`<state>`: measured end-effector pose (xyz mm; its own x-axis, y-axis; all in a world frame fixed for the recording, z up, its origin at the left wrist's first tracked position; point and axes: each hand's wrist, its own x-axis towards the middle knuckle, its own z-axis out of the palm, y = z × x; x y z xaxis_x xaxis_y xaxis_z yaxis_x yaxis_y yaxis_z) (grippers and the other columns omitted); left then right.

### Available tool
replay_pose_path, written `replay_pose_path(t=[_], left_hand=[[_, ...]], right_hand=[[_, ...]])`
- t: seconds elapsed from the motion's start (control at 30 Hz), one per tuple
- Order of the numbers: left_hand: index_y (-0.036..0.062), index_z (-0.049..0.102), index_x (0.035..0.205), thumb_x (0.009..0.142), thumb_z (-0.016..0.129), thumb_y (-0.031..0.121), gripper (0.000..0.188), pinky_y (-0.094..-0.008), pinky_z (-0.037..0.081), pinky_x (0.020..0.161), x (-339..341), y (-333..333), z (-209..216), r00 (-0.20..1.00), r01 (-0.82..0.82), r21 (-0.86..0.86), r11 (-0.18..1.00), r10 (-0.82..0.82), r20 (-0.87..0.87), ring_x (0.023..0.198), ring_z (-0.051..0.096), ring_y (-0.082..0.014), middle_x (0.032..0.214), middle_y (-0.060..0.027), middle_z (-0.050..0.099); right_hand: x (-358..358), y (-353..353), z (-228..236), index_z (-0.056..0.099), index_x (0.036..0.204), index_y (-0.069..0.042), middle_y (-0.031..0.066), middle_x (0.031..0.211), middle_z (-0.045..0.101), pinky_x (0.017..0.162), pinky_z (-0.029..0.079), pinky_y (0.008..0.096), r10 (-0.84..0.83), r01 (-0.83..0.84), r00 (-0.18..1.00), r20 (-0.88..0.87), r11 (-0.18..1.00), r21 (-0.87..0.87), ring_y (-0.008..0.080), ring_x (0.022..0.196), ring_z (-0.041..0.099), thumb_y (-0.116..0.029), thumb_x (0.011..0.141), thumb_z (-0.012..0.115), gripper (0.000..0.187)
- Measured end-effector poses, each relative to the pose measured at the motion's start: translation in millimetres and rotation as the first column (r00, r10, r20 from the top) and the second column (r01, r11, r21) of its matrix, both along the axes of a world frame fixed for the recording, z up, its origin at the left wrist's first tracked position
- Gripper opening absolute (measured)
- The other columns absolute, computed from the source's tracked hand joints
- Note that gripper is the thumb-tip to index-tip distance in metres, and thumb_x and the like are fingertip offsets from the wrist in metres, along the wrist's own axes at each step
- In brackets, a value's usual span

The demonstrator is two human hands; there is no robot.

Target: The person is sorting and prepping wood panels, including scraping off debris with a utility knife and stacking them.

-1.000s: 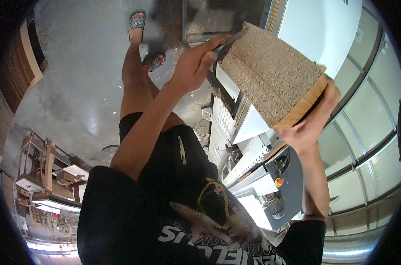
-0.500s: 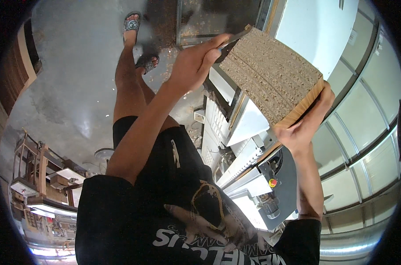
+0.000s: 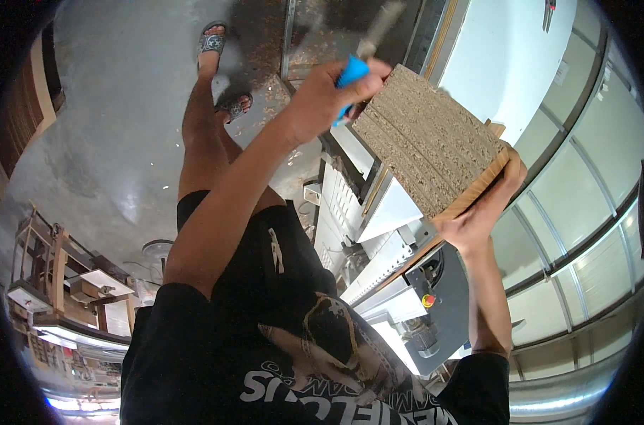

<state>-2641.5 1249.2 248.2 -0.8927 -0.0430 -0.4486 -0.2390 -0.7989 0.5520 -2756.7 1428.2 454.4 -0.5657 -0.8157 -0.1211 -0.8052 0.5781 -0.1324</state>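
My left hand (image 3: 329, 99) is closed around the blue handle of a hand tool (image 3: 351, 78). Its flat grey blade points up and away, smeared by motion, so its exact kind is unclear. That hand is beside the far left corner of a stack of chipboard pieces (image 3: 432, 145), with the blade raised clear of it. The rough chipboard edges face me, and a smooth wood-coloured face runs along the right end. My right hand (image 3: 481, 205) grips this right end, its thumb below and its fingers wrapped round the upper corner.
Under the stack stands a machine with a white surface (image 3: 510, 64), a motor (image 3: 417, 336) and a red-and-yellow stop button (image 3: 428, 301). A red-and-black hand tool (image 3: 549, 14) lies on the surface. Wood chips litter the floor (image 3: 261, 134). Wooden benches (image 3: 74, 283) stand left; a panelled wall (image 3: 591, 198) runs right.
The blade has lifted off the stack's far left corner and swung upward, showing the blue handle. The stack has shifted slightly down and to the left in view, still in my right hand.
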Motion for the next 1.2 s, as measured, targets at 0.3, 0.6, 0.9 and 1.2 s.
replay_pose_path(t=[0.3, 0.6, 0.9, 1.2], left_hand=[[0.0045, 0.070, 0.106, 0.102, 0.067, 0.037, 0.033, -0.0259, 0.042, 0.056, 39, 9, -11, 0.999, 0.035, 0.024, 0.999, -0.035, -0.011, 0.062, 0.049, -0.0055, 0.079, -0.0001, 0.064], [-0.0002, 0.062, 0.135, 0.105, 0.061, 0.041, 0.052, -0.0232, 0.046, 0.066, 73, 28, 0, 0.999, -0.046, 0.011, 0.999, 0.046, 0.019, 0.076, 0.059, -0.0053, 0.107, -0.0050, 0.075], [0.0025, 0.050, 0.153, 0.110, 0.049, 0.036, 0.055, -0.0334, 0.049, 0.093, 97, 57, -7, 0.971, -0.197, -0.435, 0.878, 0.114, -0.211, 0.102, 0.064, -0.0256, 0.129, -0.0170, 0.064], [0.0032, 0.048, 0.154, 0.112, 0.041, 0.046, 0.061, -0.0385, 0.048, 0.097, 103, 47, -14, 0.979, -0.074, -0.460, 0.885, -0.022, -0.201, 0.109, 0.063, -0.0285, 0.130, -0.0192, 0.064]], right_hand=[[-3, 3, 3, 0.037, 0.142, 0.007, 0.0188, 0.121, 0.040, 0.102, 0.037, 0.0513, -0.035, 0.034, 0.997, 0.062, 0.999, 0.024, 0.0327, 0.121, 0.040, -0.082, 0.067, 0.072, 0.122], [4, -11, 5, 0.017, 0.154, 0.002, 0.0207, 0.137, 0.031, 0.106, 0.034, 0.0503, 0.033, -0.042, 0.992, 0.122, 0.997, 0.069, 0.0315, 0.130, 0.038, -0.066, 0.092, 0.060, 0.101], [0, -5, 12, 0.010, 0.157, 0.003, 0.0213, 0.139, 0.029, 0.109, 0.032, 0.0500, 0.032, -0.051, 0.991, 0.129, 0.988, 0.143, 0.0342, 0.136, 0.036, -0.057, 0.085, 0.074, 0.113], [-3, -1, 17, 0.006, 0.160, 0.001, 0.0240, 0.146, 0.026, 0.112, 0.032, 0.0564, 0.084, -0.100, 0.992, 0.099, 0.981, 0.167, 0.0393, 0.141, 0.031, -0.056, 0.081, 0.078, 0.121]])
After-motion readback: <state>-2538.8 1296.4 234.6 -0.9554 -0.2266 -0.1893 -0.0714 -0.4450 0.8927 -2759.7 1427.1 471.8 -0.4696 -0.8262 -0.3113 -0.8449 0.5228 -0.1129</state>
